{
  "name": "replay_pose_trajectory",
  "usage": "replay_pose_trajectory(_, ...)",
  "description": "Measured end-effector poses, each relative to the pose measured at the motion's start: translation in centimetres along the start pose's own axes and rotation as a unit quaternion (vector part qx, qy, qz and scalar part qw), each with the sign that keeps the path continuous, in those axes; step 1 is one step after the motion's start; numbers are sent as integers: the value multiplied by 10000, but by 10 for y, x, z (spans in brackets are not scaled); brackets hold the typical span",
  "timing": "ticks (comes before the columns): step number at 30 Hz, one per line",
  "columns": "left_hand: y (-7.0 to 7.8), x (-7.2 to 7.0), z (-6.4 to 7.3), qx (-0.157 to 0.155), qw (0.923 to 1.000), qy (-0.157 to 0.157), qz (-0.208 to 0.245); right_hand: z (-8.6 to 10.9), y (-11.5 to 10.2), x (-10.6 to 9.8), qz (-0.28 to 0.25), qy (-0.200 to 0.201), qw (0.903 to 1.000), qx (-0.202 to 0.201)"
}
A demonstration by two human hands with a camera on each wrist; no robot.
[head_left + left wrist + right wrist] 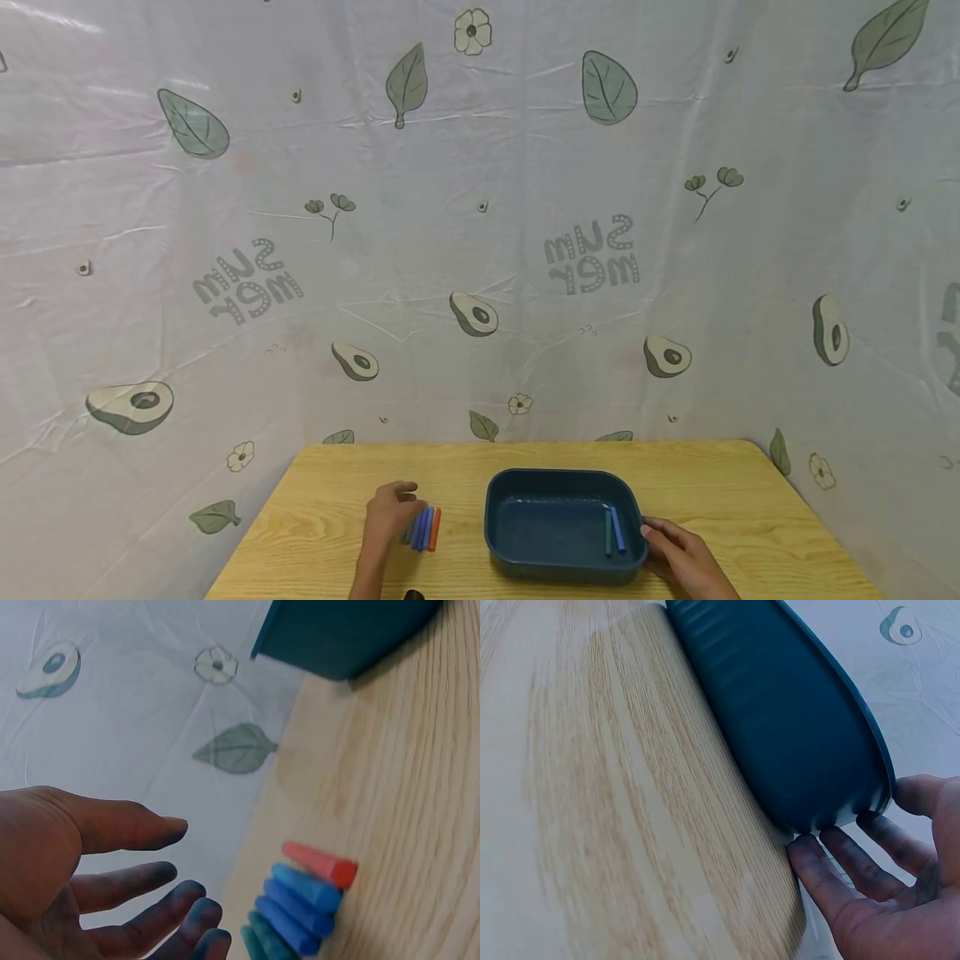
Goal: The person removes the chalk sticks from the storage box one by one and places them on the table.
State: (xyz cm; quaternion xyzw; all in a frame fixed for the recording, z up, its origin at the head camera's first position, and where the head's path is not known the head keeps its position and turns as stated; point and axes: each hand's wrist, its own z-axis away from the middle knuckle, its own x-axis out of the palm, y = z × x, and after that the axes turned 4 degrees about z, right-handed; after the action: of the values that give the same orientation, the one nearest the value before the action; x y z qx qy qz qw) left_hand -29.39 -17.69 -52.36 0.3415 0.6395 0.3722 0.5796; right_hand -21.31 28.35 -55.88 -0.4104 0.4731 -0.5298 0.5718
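My left hand (387, 514) hovers over a row of chalk sticks lying side by side on the table. Its fingers are spread and hold nothing, and bluish dust coats their tips. At the row's right end is a red chalk stick (322, 864); several blue ones follow, then green chalk sticks (271, 936). To the right sits a dark blue rectangular bin (547, 533), with a green chalk stick (608, 533) and a blue chalk stick (618, 531) inside. My right hand (682, 557) grips the bin's right end, thumb at the rim and fingertips against the outer wall.
The wooden table (315, 533) carries everything. A pale printed sheet (420, 250) hangs behind it and along both sides. A small dark round object (413, 595) shows at the bottom edge of the head view, mostly cut off.
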Motion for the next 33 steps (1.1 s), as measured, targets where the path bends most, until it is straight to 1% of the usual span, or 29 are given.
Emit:
replay_pose_trajectory(5,12,13,3,298,9995,-96,-106,-2,1,-1,-19,11,10000,13)
replay_pose_trajectory(8,22,21,6,407,9989,-173,-129,-2,0,-1,-18,34,10000,30)
replay_pose_trajectory(13,38,33,12,604,9979,-186,-111,-1,-1,2,24,218,9997,65)
replay_pose_trajectory(18,51,46,15,756,9970,-189,-17,0,-2,6,38,406,9991,144)
replay_pose_trajectory(26,65,68,16,905,9952,-361,111,1,0,4,192,137,9997,51)
replay_pose_trajectory(30,72,77,15,931,9939,-546,239,1,-1,3,196,116,9997,40)
replay_pose_trajectory(33,79,83,16,1015,9926,-600,280,1,-2,4,187,192,9996,45)
